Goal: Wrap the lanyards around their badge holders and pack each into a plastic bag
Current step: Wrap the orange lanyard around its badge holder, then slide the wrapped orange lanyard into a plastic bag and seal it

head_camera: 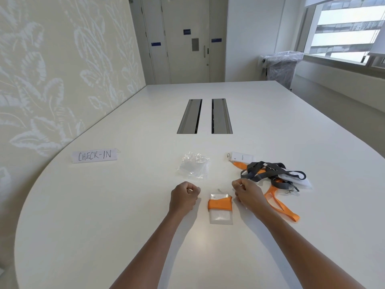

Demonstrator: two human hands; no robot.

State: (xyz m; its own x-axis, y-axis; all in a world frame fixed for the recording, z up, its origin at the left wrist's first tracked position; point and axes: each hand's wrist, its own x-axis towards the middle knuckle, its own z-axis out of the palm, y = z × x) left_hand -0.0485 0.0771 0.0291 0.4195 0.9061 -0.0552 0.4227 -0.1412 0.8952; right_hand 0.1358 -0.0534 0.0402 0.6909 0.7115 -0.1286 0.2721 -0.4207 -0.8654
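White counter (pixel 104 205) filled the view, curved at its near edge, with a leaf-patterned wall to the left and a door beyond.

At its near middle lay a clear badge holder (pixel 220 213), flat, with an orange lanyard (pixel 220 203) wound in a band around its upper part and a metal clip (pixel 219 190) showing at the top. It lay between the two hands and touched neither. The left hand (pixel 184 197) rested just beside it as a loose fist, its grip pressed together on nothing visible. The right hand (pixel 248 195) sat curled just to the other side; whether its grip pinched anything could not be told.

Just beyond, a small crumpled heap of plastic bags (pixel 193 165) waited. To the right lay a tangle of unwrapped pieces: a grey lanyard (pixel 268 170), a loose orange strap (pixel 281 207) and two more holders (pixel 242 157), partly overlapped. A "CHECK-IN" sign (pixel 94 156) stood well apart on the left.

The wrapping of this first badge looked finished, so the step in hand appeared to be bagging. That would call for taking one bag off the heap, opening its mouth, and sliding the bundle in without loosening the band.
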